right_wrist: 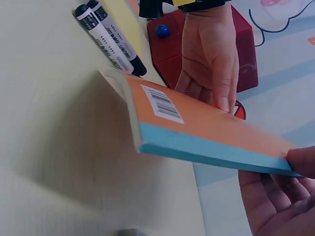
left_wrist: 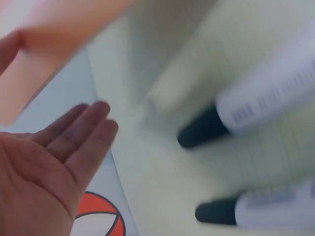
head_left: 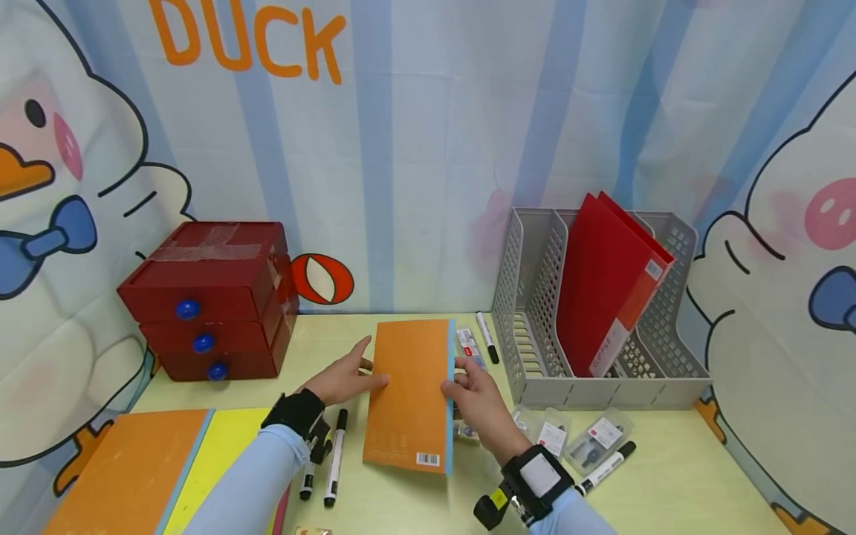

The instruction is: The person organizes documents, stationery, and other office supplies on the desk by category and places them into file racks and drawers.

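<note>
An orange notebook (head_left: 408, 394) with a light blue spine and a barcode is held slightly raised over the table. My right hand (head_left: 484, 409) grips its spine edge, thumb on the cover and fingers beneath, as the right wrist view shows. At the opposite edge, my left hand (head_left: 337, 383) touches the cover with its thumb. Its other fingers (left_wrist: 83, 152) stretch out straight, apart from the notebook, in the left wrist view. Two markers (head_left: 336, 457) with black caps lie below the left hand.
At left, another orange notebook (head_left: 127, 475) overlaps a yellow one (head_left: 217, 446). Behind stands a dark red drawer box (head_left: 214, 297). A grey file rack (head_left: 535, 390) holds a red folder (head_left: 602, 282) at right. Small clear boxes (head_left: 598, 438) and a marker (head_left: 607, 467) lie before it.
</note>
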A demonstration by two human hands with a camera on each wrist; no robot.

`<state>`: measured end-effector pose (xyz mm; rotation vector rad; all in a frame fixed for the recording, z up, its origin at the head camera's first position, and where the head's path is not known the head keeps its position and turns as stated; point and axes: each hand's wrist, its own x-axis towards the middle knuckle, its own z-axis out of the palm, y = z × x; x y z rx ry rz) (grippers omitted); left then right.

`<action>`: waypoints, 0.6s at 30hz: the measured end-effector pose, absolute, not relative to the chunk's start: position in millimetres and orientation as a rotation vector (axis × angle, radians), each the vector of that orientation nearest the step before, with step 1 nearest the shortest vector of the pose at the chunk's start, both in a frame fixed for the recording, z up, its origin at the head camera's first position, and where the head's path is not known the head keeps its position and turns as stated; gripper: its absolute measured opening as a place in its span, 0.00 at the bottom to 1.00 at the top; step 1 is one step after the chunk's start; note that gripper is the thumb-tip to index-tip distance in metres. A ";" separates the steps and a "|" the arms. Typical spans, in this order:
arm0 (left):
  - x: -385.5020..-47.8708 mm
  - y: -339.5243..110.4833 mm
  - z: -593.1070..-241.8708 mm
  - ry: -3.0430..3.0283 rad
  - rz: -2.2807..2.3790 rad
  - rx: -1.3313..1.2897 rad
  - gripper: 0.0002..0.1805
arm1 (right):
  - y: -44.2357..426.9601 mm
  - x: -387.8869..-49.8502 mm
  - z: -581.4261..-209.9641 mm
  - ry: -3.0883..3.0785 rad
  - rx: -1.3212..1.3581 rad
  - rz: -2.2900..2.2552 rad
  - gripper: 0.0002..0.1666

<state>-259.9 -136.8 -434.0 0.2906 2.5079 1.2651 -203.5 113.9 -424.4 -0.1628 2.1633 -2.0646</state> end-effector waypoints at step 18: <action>-264.8 -121.6 -417.1 2.454 1.575 0.478 0.25 | 131.4 -209.6 -401.5 2.308 -0.212 -1.970 0.21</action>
